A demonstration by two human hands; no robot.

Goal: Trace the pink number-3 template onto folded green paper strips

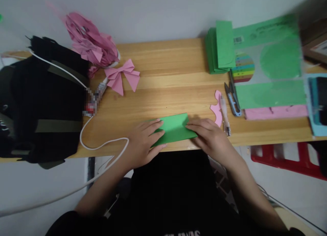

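Steadying green paper (175,127): it lay, a plain rectangle, at the surface's (163,92) near edge.
Left hand (143,140): I spread it over one end.
Right hand (208,135): touched; grip I couldn't tell.
Pink bow (122,70): already formed.

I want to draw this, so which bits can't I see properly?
All in the head view:
Left end of the green paper: covered by the left hand.
Part of its right edge: covered by the right hand.
Black bag: cut off by the picture's left edge.
Shirt lettering: cut off by the bottom edge.
Small item beside the bag: hidden by blocky squares.
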